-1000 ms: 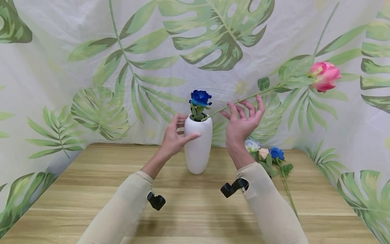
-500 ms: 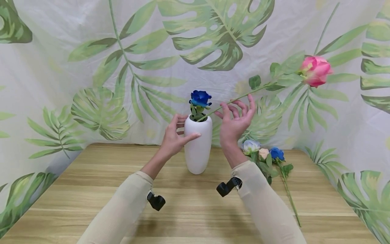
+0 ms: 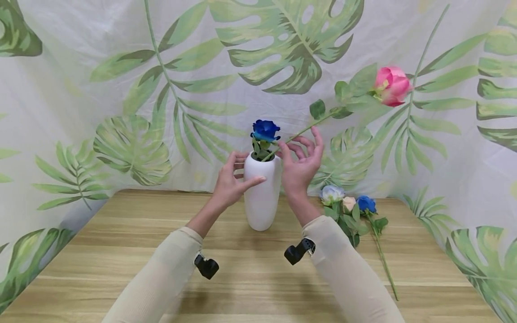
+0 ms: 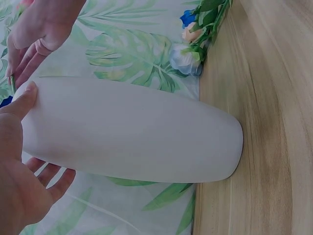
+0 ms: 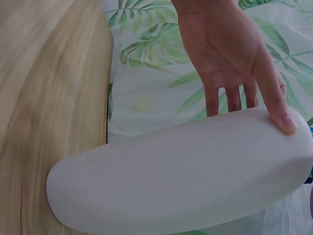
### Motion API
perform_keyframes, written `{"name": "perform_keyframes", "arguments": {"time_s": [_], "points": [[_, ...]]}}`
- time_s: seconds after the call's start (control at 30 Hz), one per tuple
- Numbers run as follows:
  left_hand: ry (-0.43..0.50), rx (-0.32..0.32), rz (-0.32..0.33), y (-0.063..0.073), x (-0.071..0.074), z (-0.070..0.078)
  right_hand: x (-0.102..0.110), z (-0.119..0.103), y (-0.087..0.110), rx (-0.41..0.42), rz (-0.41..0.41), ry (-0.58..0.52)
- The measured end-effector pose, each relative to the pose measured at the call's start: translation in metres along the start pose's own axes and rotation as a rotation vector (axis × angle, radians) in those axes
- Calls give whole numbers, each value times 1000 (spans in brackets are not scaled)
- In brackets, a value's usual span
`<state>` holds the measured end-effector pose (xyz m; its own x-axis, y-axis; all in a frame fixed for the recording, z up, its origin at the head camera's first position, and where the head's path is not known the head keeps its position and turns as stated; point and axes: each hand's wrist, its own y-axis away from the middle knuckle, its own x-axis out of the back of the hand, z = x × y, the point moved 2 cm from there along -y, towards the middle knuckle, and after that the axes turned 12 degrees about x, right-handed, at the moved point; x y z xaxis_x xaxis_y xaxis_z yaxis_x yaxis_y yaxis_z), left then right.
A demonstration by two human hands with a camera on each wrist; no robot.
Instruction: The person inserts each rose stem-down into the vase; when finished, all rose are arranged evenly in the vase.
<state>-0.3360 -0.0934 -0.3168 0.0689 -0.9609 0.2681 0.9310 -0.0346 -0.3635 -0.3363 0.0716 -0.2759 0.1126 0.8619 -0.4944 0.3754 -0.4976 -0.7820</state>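
Head view: left hand (image 3: pixel 231 181) grips the white vase (image 3: pixel 261 199), right hand (image 3: pixel 300 169) beside it pinches the pink rose (image 3: pixel 392 86) by its stem.

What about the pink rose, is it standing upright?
No: in the head view the pink rose slants up to the right out of the white vase, its stem pinched by the right hand.

Pink, green-leaved, long-stemmed rose (image 3: pixel 393 86) shifted left and up, bloom nearer smooth white tapering vase (image 3: pixel 261 197); stem steeper. Bare right hand (image 3: pixel 300 169) moved left, now close to vase. Pale blue-white ruffled flower (image 3: pixel 332 194) less hidden.
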Motion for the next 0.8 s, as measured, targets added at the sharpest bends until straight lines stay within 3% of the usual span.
{"name": "perform_keyframes", "arguments": {"time_s": [0.2, 0.37, 0.8], "points": [[-3, -1, 0, 0, 1, 1, -1, 2, 3, -40, -70, -35], [1, -2, 2, 0, 1, 0, -2, 4, 3, -22, -107, -16], [3, -7, -4, 0, 0, 0, 0, 2, -3, -46, -126, -20]]}}
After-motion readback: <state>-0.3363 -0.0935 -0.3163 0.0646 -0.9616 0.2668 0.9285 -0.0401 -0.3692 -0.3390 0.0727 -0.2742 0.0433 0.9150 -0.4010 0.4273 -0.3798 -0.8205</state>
